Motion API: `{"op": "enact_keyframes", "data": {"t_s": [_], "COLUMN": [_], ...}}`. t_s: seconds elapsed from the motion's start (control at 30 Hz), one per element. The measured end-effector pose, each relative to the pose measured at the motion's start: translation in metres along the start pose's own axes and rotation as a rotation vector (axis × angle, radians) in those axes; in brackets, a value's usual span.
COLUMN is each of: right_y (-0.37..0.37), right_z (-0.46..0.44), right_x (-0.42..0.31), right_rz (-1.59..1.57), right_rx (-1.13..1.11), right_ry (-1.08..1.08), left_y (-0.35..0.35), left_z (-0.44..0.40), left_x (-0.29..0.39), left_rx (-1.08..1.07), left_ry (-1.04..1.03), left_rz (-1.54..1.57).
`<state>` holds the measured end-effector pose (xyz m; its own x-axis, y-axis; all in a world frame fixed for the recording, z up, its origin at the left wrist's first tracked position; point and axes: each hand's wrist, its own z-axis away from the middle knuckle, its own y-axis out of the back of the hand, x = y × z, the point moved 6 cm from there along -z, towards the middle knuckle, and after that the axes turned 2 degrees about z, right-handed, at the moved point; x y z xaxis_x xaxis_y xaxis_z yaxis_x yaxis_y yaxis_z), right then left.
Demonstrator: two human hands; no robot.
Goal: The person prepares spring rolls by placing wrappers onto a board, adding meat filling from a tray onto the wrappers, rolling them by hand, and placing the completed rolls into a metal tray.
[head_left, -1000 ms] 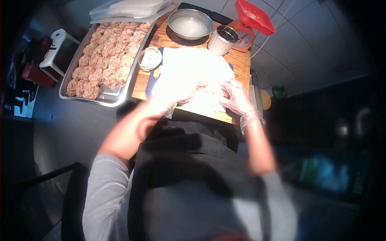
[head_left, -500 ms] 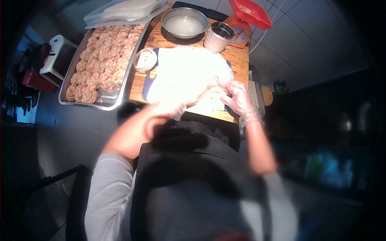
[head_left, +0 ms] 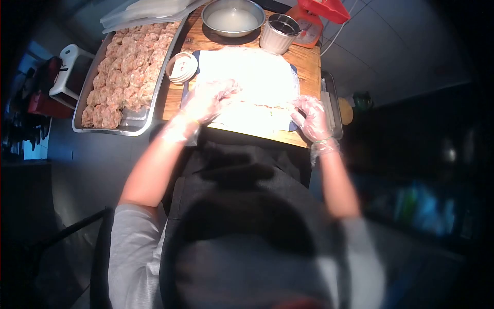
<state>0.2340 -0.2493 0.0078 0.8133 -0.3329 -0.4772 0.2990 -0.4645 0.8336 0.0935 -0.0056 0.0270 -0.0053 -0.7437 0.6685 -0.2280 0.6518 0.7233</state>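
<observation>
Strong glare washes out a white sheet point(head_left: 247, 72), like a thin wrapper, spread over a blue cutting board point(head_left: 294, 77). Along its near part runs a thin line of filling point(head_left: 260, 105), its details lost in the brightness. My left hand point(head_left: 211, 99), in a clear plastic glove, is at the left end of this line with fingers curled together; what they hold is hidden. At the right end, my gloved right hand point(head_left: 311, 117) pinches the sheet's edge between thumb and fingers.
A metal tray point(head_left: 150, 116) of meat mounds stands left, with plastic lids point(head_left: 149, 14) over its far end. Behind the board are a metal bowl point(head_left: 233, 20) of whitish liquid, a ribbed cup point(head_left: 276, 38) and a red scale point(head_left: 309, 28). Stacked small dishes point(head_left: 181, 68) sit left of the board.
My left hand has moved left and away from the right hand, from the board's near middle to its left side. My right hand has shifted slightly right. The view has tilted a little.
</observation>
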Motion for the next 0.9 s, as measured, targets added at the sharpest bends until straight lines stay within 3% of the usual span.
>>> {"op": "enact_keyframes", "data": {"t_s": [0.03, 0.07, 0.13, 0.27, 0.47, 0.63, 0.77, 0.8, 0.9], "right_y": [0.003, 0.012, 0.029, 0.037, 0.001, 0.007, -0.031, -0.033, -0.019], "right_z": [-0.004, -0.002, 0.004, 0.002, -0.008, -0.033, -0.056, -0.057, -0.049], "right_x": [-0.009, -0.011, -0.01, -0.014, -0.006, -0.06, -0.061, -0.061, -0.066], "right_rz": [-0.019, -0.09, -0.168, -0.143, 0.013, 0.306, 0.2, 0.151, 0.139], "right_rx": [-0.024, -0.053, 0.034, 0.021, 0.017, 0.034, -0.192, -0.106, -0.06], "right_ry": [-0.029, -0.2, -0.214, -0.205, -0.011, 0.056, -0.028, -0.012, 0.188], "left_y": [0.004, 0.01, 0.025, 0.033, 0.009, 0.002, -0.004, -0.004, -0.006], "left_z": [0.002, 0.006, 0.017, 0.027, 0.005, -0.004, -0.016, -0.017, -0.011], "left_x": [-0.002, -0.004, -0.01, -0.023, -0.002, 0.021, 0.044, 0.044, 0.034], "left_rx": [-0.007, 0.024, 0.083, 0.061, 0.005, 0.008, 0.042, 0.056, 0.05], "left_ry": [-0.008, -0.057, -0.156, -0.078, -0.028, -0.258, -0.144, -0.126, -0.26], "left_rz": [-0.102, -0.128, -0.183, -0.114, 0.035, 0.09, 0.578, 0.643, 0.352]}}
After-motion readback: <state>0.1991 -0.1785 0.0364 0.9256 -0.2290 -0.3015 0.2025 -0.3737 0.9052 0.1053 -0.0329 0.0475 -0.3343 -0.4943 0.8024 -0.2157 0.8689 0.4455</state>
